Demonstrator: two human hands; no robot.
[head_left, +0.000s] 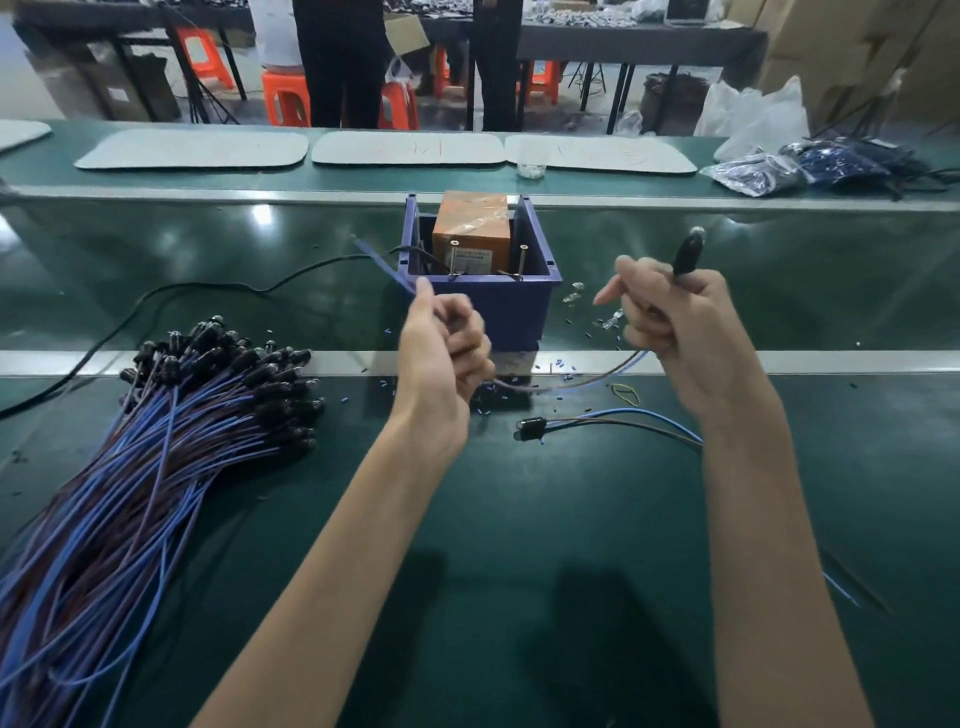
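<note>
Green bench (571, 519): wire bundle (156, 441), blue bin (501, 309)

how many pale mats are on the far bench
4 pale mats: one cut off at the left edge, one left of centre, one at centre, one right of centre. More may lie outside the frame.

A green bench (571, 519) crossed by two metal rails (208, 193) fills the foreground, with lamp glare (262, 214) on its belt. Grey mats (192, 149) lie along the far side. Beyond, orange stools (285, 98) stand on a grey floor (447, 111) by dark tables (639, 44). Cardboard boxes (831, 52) are stacked at the right.
</note>
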